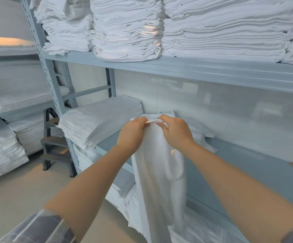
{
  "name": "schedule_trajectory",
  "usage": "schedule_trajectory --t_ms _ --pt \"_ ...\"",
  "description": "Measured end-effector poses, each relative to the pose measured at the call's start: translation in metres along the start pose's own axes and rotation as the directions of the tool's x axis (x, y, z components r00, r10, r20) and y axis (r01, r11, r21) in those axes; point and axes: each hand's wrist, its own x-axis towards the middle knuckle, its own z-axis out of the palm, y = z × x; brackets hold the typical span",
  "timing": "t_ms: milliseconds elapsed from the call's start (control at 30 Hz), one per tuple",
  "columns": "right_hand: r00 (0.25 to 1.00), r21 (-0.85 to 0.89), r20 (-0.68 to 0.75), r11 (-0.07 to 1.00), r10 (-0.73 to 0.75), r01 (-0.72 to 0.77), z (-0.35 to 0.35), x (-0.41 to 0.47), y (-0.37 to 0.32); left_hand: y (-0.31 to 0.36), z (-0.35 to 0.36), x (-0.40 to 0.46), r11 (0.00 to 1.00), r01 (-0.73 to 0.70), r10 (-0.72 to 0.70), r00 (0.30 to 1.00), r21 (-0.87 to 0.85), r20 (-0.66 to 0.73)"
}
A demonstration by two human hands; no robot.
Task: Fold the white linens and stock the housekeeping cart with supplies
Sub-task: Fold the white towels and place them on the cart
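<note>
At the front of a grey metal shelving unit (194, 69), both of the person's arms reach forward over the middle shelf. The left hand (133, 131) and the right hand (175, 131) sit close together, almost knuckle to knuckle, each with fingers curled and pinching the top edge of a white linen (156, 165). A short stretch of that edge runs taut between the two grips. From there the cloth hangs down in long loose folds in front of the shelf edge, between the forearms, and its lower part reaches a heap of more white fabric (200, 228) lying low near the floor.

Behind the hands, another rumpled white piece (201, 132) lies on the middle shelf against the pale wall. Just to the left of the hands on the same shelf rests a neat pile of folded linens (96, 120). The shelf above carries several tall stacks of folded white sheets (221, 28), side by side and filling the width of the view. Further left, a second rack (11, 95) holds more white stacks, and a small grey step stool (56, 144) stands on the floor between the two racks. A plaid sleeve (42, 227) is rolled up on the left arm.
</note>
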Motion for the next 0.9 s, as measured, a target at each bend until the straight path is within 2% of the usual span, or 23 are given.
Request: schedule_trajectory --t_ms 100,267,333,433,533,633,733,833,900 --pt "0.996 -0.061 -0.087 0.998 -0.011 0.005 -0.018 0.003 0.008 -0.008 0.002 -0.004 0.99 0.109 -0.107 0.994 0.086 -0.035" --pt "0.995 -0.131 -0.097 0.991 0.019 -0.031 -0.041 -0.005 0.03 -0.041 0.008 -0.017 0.962 0.24 -0.239 0.971 0.129 -0.022" --pt "0.991 -0.101 -0.116 0.992 0.06 -0.072 -0.043 -0.009 0.033 -0.046 0.015 -0.021 0.951 0.285 -0.287 0.958 0.12 0.001" --pt "0.961 0.037 -0.204 0.983 0.186 -0.183 -0.048 -0.01 0.04 -0.055 0.028 -0.029 0.923 0.374 -0.38 0.923 0.09 0.058" --pt "0.936 0.095 -0.212 0.959 0.28 -0.265 -0.057 -0.01 0.054 -0.06 0.038 -0.033 0.899 0.435 -0.431 0.9 -0.052 0.064" --pt "0.914 0.091 -0.143 0.925 0.379 -0.369 -0.062 -0.012 0.068 -0.05 0.038 -0.027 0.913 0.359 -0.366 0.931 -0.196 0.002" --pt "0.88 0.14 -0.085 0.88 0.467 -0.453 -0.06 -0.015 0.071 -0.032 0.032 -0.009 0.94 0.255 -0.269 0.963 -0.226 -0.032" --pt "0.868 0.238 -0.059 0.852 0.493 -0.467 -0.05 -0.018 0.067 -0.01 0.027 0.013 0.966 0.142 -0.15 0.988 -0.218 -0.022" --pt "0.893 0.244 -0.027 0.869 0.45 -0.43 -0.043 -0.019 0.059 0.005 0.026 0.023 0.98 0.005 -0.004 1.0 -0.197 0.005"
